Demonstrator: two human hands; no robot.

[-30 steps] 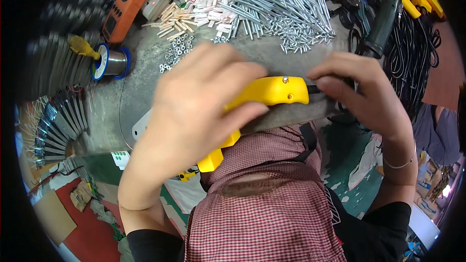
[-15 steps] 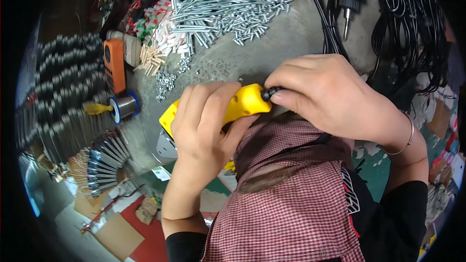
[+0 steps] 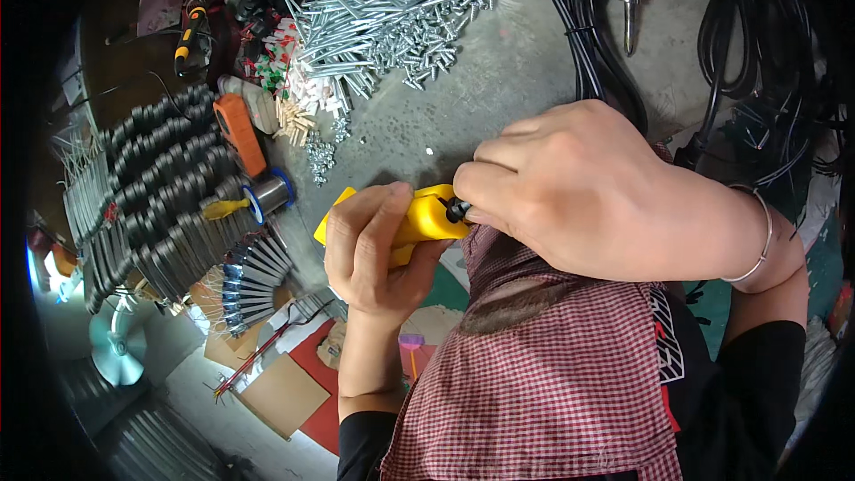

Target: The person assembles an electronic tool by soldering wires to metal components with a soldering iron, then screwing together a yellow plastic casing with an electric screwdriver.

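Note:
A yellow plastic housing (image 3: 431, 217), rounded at its right end, lies in my left hand (image 3: 367, 245), whose fingers and thumb wrap round it just above the worktop's near edge. A black ribbed cable sleeve (image 3: 457, 209) sits at the housing's right-hand opening. My right hand (image 3: 570, 187) is closed on this sleeve, thumb and fingers pinching its outer end. The back of that hand hides the fingertips and whatever continues beyond the sleeve. Whether the sleeve is fully seated in the opening I cannot tell.
Long screws (image 3: 383, 9) are heaped at the back, with small nuts (image 3: 321, 158) nearer. An orange box-shaped thing (image 3: 239, 134), a solder spool (image 3: 272, 196) and rows of dark metal parts (image 3: 169, 165) stand left. A power screwdriver (image 3: 629, 13) and black cables (image 3: 583, 44) lie back right.
The view has shifted. My right hand now covers more of the housing's right end, and less of the black sleeve shows. Both hands keep their grips.

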